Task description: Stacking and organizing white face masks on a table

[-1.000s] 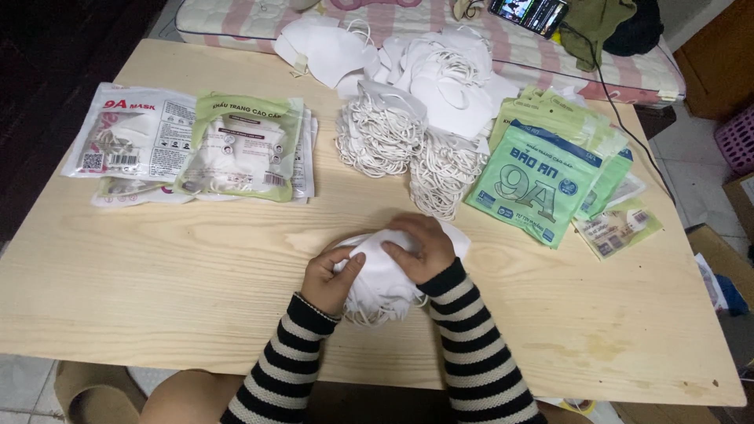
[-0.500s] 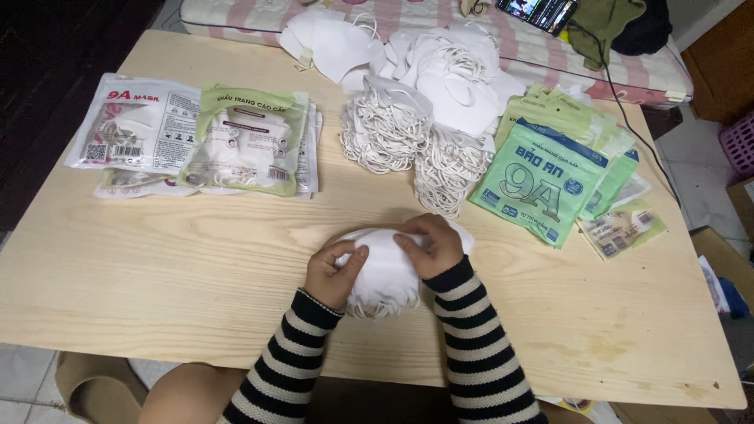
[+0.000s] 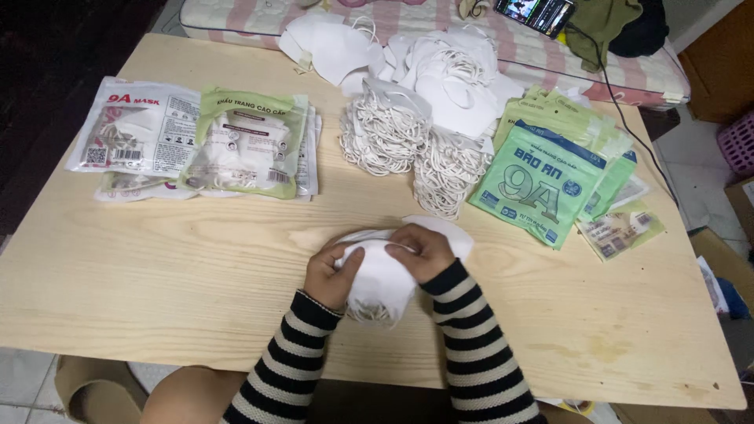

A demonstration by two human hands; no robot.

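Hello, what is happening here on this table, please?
A person in striped sleeves holds a small stack of white face masks with both hands, left hand and right hand, just above the wooden table. Behind them lies a pile of loose white masks with elastic loops. Green packets are stacked on the right, and filled clear packets on the left.

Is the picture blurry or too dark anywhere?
Head view: soft, even light on the pale wooden table, sharp enough to show its grain; both hands and the white folded mask look clear, with only faint shadows; the floor at upper left is very dark; the table edges bow slightly from the wide lens.
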